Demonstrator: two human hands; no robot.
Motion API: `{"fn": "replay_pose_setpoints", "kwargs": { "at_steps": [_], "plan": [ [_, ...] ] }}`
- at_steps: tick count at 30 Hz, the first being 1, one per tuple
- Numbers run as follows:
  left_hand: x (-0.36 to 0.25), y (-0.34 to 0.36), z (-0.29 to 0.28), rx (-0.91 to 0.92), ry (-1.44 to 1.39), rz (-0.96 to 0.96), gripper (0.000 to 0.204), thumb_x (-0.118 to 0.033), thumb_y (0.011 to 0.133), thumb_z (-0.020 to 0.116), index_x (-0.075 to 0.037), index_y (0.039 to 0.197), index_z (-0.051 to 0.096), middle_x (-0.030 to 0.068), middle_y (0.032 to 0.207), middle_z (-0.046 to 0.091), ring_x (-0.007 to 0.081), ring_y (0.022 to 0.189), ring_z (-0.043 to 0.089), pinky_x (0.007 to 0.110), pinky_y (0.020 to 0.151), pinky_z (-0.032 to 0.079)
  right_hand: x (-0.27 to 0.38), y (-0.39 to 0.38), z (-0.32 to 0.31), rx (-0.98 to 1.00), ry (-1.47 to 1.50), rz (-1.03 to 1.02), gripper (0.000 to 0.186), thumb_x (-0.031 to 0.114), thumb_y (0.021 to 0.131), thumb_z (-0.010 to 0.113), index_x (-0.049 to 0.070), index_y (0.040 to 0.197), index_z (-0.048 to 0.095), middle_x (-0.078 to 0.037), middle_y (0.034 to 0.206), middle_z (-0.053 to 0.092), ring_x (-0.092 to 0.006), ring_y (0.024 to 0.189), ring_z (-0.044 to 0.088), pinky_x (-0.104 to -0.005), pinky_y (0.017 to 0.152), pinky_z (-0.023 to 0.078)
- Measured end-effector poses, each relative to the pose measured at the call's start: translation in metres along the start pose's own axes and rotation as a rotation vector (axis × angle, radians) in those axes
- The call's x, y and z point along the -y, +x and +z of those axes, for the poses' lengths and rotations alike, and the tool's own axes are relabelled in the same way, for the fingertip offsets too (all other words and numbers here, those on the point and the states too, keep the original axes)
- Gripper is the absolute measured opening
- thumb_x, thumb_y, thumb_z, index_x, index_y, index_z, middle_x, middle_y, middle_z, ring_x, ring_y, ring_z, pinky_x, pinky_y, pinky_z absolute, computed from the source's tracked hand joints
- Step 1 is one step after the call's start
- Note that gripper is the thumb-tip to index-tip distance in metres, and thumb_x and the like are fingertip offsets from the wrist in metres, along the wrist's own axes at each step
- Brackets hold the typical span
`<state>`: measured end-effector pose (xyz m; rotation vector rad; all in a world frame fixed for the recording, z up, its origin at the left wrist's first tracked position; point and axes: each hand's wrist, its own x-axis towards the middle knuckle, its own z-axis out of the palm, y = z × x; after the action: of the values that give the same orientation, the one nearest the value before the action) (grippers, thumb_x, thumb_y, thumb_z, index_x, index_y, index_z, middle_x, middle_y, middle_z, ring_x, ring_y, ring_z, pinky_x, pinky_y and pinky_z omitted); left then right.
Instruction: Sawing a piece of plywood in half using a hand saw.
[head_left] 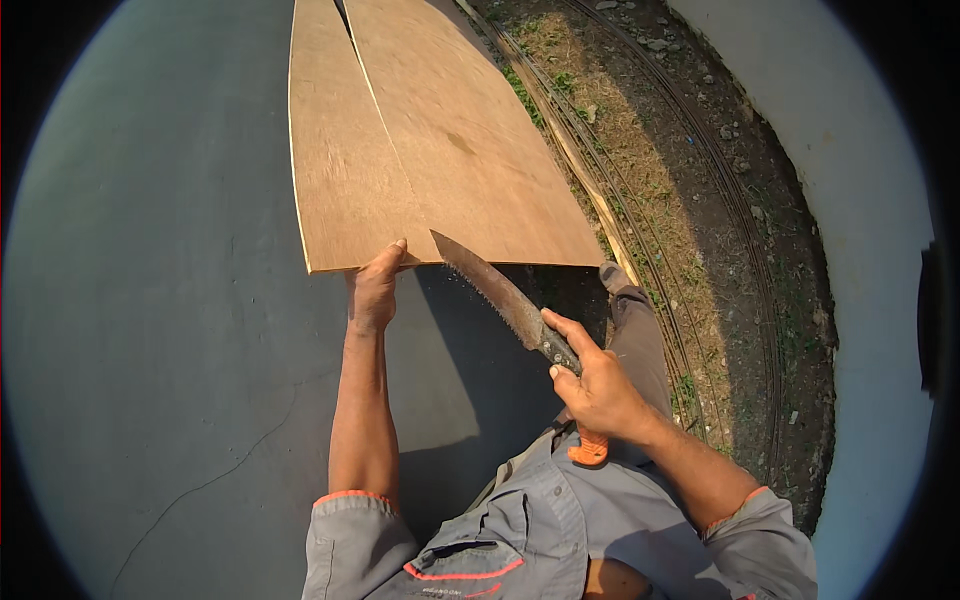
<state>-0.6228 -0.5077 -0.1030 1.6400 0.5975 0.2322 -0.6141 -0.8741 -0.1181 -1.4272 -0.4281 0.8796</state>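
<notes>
A large brown plywood sheet (470,190) stretches away from me, with a long cut running from its far end toward the near edge. My left hand (374,288) grips that near edge, thumb on top and the fingers hidden beneath. In my right hand (592,380) is a hand saw (495,290) with a rusty toothed blade and a black and orange handle. The blade's tip rests at or just over the near edge, right of my left thumb, close to the line of the cut. Whether it touches the wood I cannot tell.
A grey wall (180,250) with a thin crack fills the left side. Long thin rods (690,130) and a wooden strip (590,185) lie along the dirt ground at the right. Beyond them runs a pale wall (860,200). My shoe (614,277) is just below the sheet's right corner.
</notes>
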Motion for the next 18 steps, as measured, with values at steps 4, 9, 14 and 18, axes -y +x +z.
{"fn": "replay_pose_setpoints", "kwargs": {
  "at_steps": [4,9,14,18],
  "plan": [
    [0.001,-0.001,0.017,-0.085,0.017,0.042,0.021,-0.011,0.095,0.070,0.001,0.113,0.070,0.0076,0.107,0.071,0.0184,0.098,0.067,0.037,0.094,0.052,-0.006,-0.010,0.002,-0.128,0.040,-0.162,0.063,0.007,0.093,0.054,0.002,0.153,0.038,-0.019,0.072,0.067,-0.0276,0.063,0.070,-0.0389,0.066,0.055],
    [0.007,0.008,0.025,-0.034,-0.017,0.053,0.020,-0.010,0.092,0.073,0.002,0.108,0.072,0.0090,0.101,0.072,0.0213,0.091,0.071,0.039,0.084,0.058,-0.019,0.094,0.030,-0.066,0.026,-0.070,0.066,0.005,0.095,0.054,0.009,0.158,0.035,-0.006,0.066,0.060,-0.0134,0.051,0.059,-0.0351,0.052,0.054],
    [-0.011,-0.004,0.024,-0.113,0.015,0.021,0.017,-0.009,0.094,0.072,0.002,0.107,0.070,0.0085,0.100,0.070,0.0199,0.092,0.068,0.039,0.087,0.056,0.005,-0.003,-0.007,-0.086,-0.043,-0.144,0.066,0.005,0.093,0.055,0.001,0.156,0.035,-0.022,0.072,0.068,-0.0309,0.066,0.072,-0.0401,0.066,0.055],
    [-0.029,0.000,0.016,-0.122,-0.028,0.106,0.013,-0.009,0.093,0.072,0.001,0.102,0.070,0.0085,0.094,0.070,0.0197,0.086,0.068,0.039,0.084,0.057,0.000,-0.012,0.008,0.054,-0.093,-0.026,0.066,0.005,0.092,0.054,0.003,0.156,0.036,-0.022,0.071,0.068,-0.0331,0.067,0.073,-0.0411,0.067,0.056]
  ]
}}
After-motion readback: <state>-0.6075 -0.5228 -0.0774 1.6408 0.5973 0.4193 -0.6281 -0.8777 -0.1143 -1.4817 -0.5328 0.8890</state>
